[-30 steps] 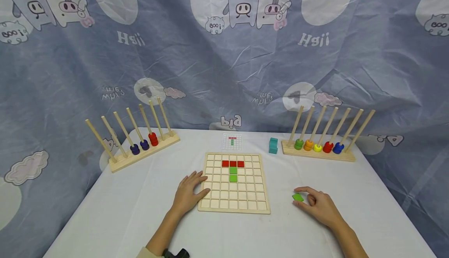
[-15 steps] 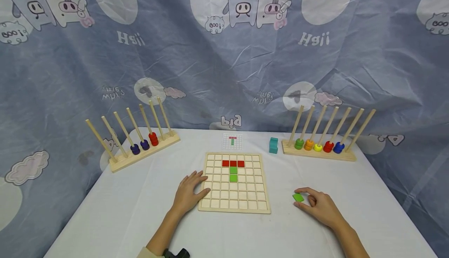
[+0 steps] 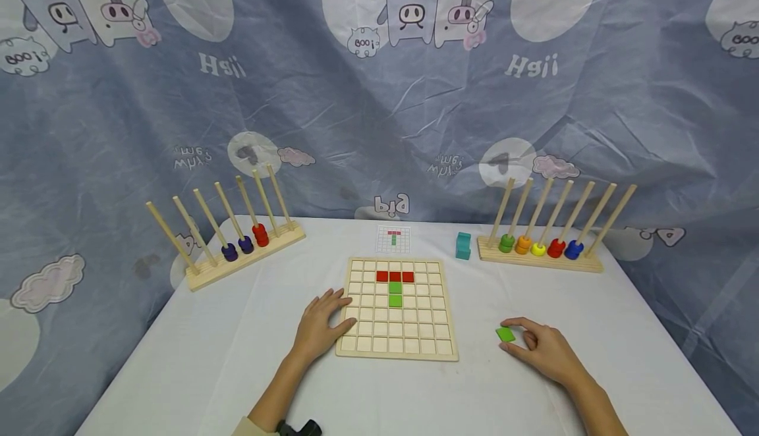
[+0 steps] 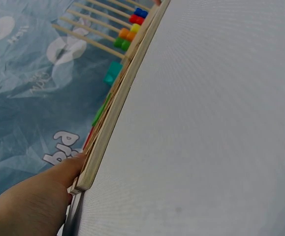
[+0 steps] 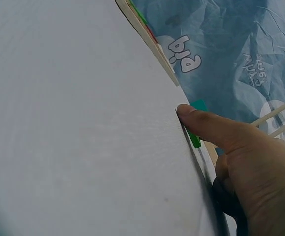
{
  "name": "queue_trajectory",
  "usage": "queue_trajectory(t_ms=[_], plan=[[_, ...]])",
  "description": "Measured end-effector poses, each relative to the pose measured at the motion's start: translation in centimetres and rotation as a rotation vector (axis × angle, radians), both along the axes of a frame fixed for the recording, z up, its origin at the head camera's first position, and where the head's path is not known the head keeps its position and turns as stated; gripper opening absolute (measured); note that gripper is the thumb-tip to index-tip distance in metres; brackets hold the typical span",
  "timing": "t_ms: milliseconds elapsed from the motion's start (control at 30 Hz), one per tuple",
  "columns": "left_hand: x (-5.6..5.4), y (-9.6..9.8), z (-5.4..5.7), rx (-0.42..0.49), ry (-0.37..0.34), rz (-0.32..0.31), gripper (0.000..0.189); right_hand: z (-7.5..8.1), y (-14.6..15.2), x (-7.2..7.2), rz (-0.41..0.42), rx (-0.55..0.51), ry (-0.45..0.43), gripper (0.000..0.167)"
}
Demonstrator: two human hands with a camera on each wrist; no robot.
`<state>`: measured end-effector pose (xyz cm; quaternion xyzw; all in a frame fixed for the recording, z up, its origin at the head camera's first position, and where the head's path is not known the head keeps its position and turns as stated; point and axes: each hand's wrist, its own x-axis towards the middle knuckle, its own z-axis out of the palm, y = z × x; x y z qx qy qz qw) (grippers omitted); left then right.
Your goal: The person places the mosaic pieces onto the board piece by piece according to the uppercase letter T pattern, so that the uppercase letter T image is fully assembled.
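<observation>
My left hand (image 3: 317, 327) rests at the left edge of the wooden grid board (image 3: 379, 330), its fingers spread and its thumb over the rim. On the board lie three red tiles (image 3: 394, 276) in a row, with two green tiles (image 3: 395, 300) below the middle one. Right of the board, a loose green tile (image 3: 506, 334) lies on the white cloth by my right hand (image 3: 542, 350). Thumb and index finger stand apart on either side of that tile, with small gaps showing. In the right wrist view, the thumb (image 5: 206, 120) partly hides the green tile (image 5: 196, 140).
A pattern card (image 3: 393, 240) with a red and green T lies behind the board. Right of it stands a teal block (image 3: 463, 245). Wooden peg racks with coloured beads stand at back left (image 3: 249, 258) and back right (image 3: 539, 259). A patterned cloth (image 3: 379, 126) hangs behind.
My right thumb and index finger have shifted slightly right, away from the loose green tile, which stays in place. The left hand and the board have not moved.
</observation>
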<state>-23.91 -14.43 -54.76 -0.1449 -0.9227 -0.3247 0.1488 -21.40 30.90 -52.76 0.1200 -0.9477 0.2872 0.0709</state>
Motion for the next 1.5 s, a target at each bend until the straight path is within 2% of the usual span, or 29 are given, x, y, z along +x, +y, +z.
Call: queue_trajectory(t_ms=[667, 1133, 1300, 1500], plan=[[-0.1, 0.0, -0.1, -0.008, 0.006, 0.006, 0.046, 0.0, 0.6, 0.4, 0.001, -0.031, 0.018, 0.03], [-0.2, 0.0, -0.1, -0.001, 0.019, -0.002, 0.046, -0.3, 0.5, 0.1, -0.016, -0.038, 0.053, 0.028], [-0.1, 0.0, -0.1, 0.0, 0.026, -0.008, 0.046, -0.4, 0.1, -0.3, -0.026, -0.067, 0.094, 0.027], [0.1, 0.1, 0.1, 0.011, 0.025, -0.006, 0.047, -0.6, -1.3, -1.3, -0.001, -0.094, 0.187, 0.026]])
